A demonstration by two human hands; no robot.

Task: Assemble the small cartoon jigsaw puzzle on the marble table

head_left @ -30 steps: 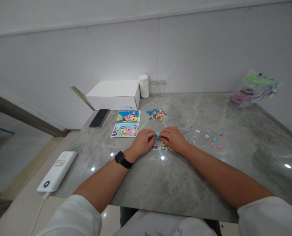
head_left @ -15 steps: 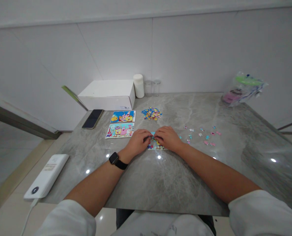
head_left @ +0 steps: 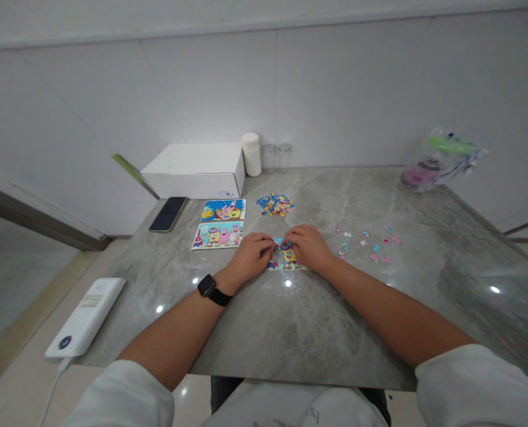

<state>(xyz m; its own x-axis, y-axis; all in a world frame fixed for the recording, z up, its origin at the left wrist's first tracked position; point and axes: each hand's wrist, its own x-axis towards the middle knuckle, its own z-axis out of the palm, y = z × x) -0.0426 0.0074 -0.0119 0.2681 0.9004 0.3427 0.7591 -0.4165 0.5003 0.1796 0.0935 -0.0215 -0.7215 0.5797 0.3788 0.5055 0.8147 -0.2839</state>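
Observation:
A partly covered jigsaw puzzle (head_left: 288, 261) with bright cartoon figures lies flat on the table in front of me. My left hand (head_left: 251, 255) has its fingers curled at the puzzle's left edge, thumb and fingertips touching it. Over the upper right part rests my right hand (head_left: 309, 246), its fingers bent and the tips pressed together near the top middle. Whatever sits between those fingertips is too small to make out. Several loose puzzle pieces (head_left: 375, 248) are scattered to the right of my right hand.
Beyond the puzzle is a heap of puzzle pieces (head_left: 275, 204). Two picture cards (head_left: 219, 235) lie left of it, near a phone (head_left: 168, 214). Behind stand a white box (head_left: 195, 169), a white bottle (head_left: 251, 155) and two glass jars. A power bank (head_left: 86, 317) lies front left; a plastic bag (head_left: 439, 161), back right.
My right hand has shifted slightly right and up, uncovering more of the puzzle's middle. My left hand stays at the left edge.

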